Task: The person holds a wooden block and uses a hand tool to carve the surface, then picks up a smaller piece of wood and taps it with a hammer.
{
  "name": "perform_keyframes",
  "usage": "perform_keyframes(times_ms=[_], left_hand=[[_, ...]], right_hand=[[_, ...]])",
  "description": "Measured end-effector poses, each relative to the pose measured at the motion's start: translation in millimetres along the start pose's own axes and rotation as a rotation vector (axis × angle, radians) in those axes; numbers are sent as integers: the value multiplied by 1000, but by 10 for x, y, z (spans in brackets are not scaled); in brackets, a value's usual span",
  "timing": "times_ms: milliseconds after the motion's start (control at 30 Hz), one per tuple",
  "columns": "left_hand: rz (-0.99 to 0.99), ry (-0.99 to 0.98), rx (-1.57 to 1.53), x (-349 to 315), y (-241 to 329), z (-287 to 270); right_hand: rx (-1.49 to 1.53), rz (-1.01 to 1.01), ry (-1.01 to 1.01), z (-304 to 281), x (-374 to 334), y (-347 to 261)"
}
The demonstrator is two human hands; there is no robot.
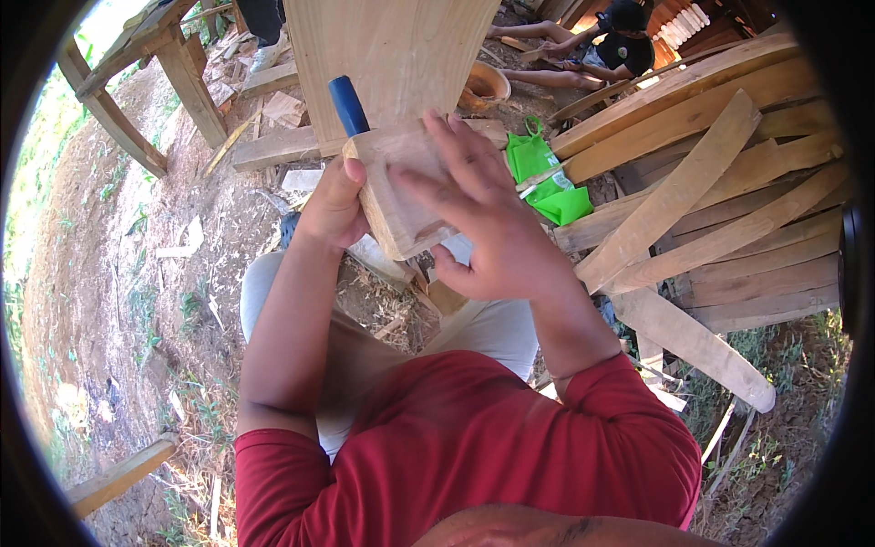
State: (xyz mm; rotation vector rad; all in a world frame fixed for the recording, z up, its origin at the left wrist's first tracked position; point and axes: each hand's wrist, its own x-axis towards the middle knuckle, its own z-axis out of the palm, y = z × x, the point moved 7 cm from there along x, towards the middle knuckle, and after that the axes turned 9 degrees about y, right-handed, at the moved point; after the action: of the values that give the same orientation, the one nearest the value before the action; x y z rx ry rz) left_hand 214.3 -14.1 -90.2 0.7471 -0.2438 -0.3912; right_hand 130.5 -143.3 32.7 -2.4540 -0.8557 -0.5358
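Observation:
A pale, squared wooden block [394, 223] is held up in front of me, tilted, above my lap. My left hand [333, 208] grips its left edge, with the thumb on the near side. Over the block's face spreads my right hand [499, 223], fingers apart, the fingertips at or just above the wood; contact cannot be made out. Just beyond the block's upper left corner, a dark blue cylindrical handle [347, 105] sticks up; its lower end is hidden behind the block. A wide wooden board [392, 46] stretches away behind them.
A bright green bag [538, 173] lies right of the board, near an orange-brown bucket [485, 87]. Curved planks [684, 196] are piled at the right. A wooden trestle [137, 82] stands at the far left. Another person [620, 46] sits at the back right. Wood scraps litter the ground.

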Motion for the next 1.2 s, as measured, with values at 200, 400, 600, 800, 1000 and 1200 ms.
perform_keyframes(times_ms=[200,400,600,800,1000,1200], left_hand=[[39,-11,42,-17,52,-58],[25,-1,-7,-30,53,-44],[18,-12,-157,34,61,45],[5,111,-247,59,85,-35],[-14,575,-196,111,97,-792],[182,459,1348,111,179,-206]], right_hand=[[85,-54,9,72,-35,-33],[110,-102,64,36,-48,-31],[-82,-159,304,-39,-88,-17],[-216,-282,360,62,109,-26],[-323,-351,405,-8,682,-70],[-435,-453,567,-331,1677,-188]])
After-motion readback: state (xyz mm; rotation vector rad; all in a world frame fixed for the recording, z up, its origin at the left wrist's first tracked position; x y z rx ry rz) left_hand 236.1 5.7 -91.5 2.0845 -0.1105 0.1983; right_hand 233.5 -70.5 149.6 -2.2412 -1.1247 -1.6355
